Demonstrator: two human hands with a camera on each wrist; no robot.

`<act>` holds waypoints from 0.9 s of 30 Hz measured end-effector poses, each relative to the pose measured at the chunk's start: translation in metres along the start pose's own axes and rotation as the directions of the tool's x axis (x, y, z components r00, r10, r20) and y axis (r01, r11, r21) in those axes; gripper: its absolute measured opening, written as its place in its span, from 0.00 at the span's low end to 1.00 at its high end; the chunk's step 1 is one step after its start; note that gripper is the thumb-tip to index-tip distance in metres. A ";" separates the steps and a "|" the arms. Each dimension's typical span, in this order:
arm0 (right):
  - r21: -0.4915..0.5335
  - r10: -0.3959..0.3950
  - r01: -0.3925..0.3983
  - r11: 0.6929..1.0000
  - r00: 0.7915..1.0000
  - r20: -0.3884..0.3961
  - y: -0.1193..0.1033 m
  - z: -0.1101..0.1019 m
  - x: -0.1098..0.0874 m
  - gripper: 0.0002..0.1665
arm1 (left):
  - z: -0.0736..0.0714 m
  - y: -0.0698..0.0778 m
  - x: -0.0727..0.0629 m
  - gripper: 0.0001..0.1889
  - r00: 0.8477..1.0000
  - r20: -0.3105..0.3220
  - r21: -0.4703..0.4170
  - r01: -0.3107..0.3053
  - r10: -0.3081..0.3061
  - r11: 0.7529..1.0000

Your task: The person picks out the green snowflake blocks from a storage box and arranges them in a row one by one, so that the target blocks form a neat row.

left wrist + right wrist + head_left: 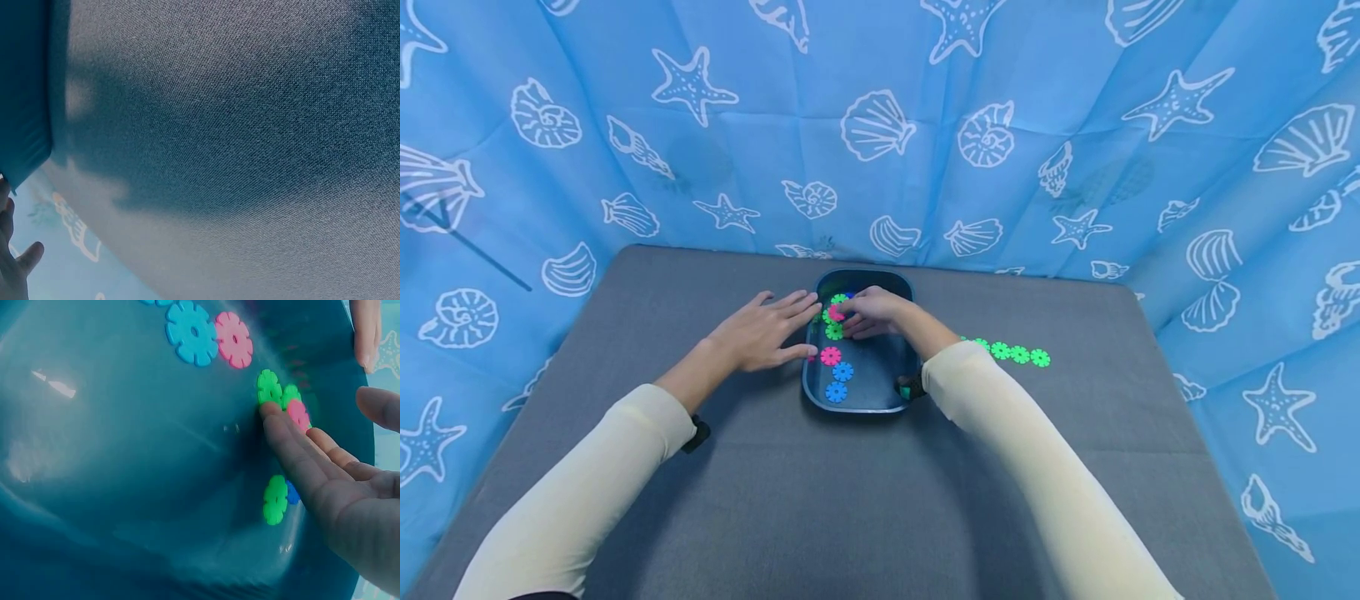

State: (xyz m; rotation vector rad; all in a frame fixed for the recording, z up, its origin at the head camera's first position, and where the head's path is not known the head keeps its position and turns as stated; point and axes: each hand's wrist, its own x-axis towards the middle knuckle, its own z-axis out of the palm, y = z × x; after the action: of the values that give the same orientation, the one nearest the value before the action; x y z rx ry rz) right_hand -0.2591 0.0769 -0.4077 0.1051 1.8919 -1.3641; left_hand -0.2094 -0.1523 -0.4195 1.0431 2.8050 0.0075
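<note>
A dark blue tray [880, 392] holds several flat, notched plastic discs shaped like snowflakes. My right hand [874, 312] reaches inside it, thumb apart and fingers extended among green discs [269, 387] and a pink disc [298, 415]. Fingertips overlap the edge of one green disc in the right wrist view. Another green disc [275, 500] lies beside that hand, partly over a dark blue one [292, 492]. Spread fingers of my left hand [763, 332] reach the tray's left rim and hold nothing. Nearer the front lie a pink disc [831, 356] and two blue discs [837, 392].
Right of the tray, a row of green discs [1019, 354] lies on the grey cloth-covered table [850, 500], partly hidden by my right arm. A blue curtain [925, 192] with shell and starfish prints hangs behind the table and along its sides.
</note>
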 end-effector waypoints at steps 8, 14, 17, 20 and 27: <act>0.027 -0.017 0.016 1.000 0.999 0.030 0.002 0.006 0.004 0.25 | 0.000 0.000 0.000 0.43 1.000 0.011 0.008 0.006 -0.006 1.000; 0.066 -0.030 0.027 0.997 0.999 0.044 0.004 0.010 0.006 0.24 | 0.000 0.000 0.002 0.43 1.000 0.018 0.012 0.008 -0.008 1.000; 0.081 -0.038 0.033 0.996 0.998 0.054 0.005 0.013 0.007 0.24 | 0.000 0.000 0.001 0.43 1.000 0.016 0.011 0.005 -0.005 1.000; 0.085 -0.043 0.037 0.996 0.997 0.064 0.006 0.017 0.008 0.23 | 0.000 0.000 0.001 0.43 1.000 0.016 0.013 0.000 0.000 1.000; 0.065 -0.041 0.040 0.997 0.999 0.027 0.007 0.024 0.012 0.20 | -0.001 0.000 -0.001 0.42 1.000 0.026 0.010 0.003 -0.003 1.000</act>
State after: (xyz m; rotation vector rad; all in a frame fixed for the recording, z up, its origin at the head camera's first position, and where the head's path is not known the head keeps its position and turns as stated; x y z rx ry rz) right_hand -0.2503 0.0556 -0.4235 0.0798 1.8361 -1.4470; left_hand -0.2091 -0.1524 -0.4180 1.0335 2.7862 -0.0195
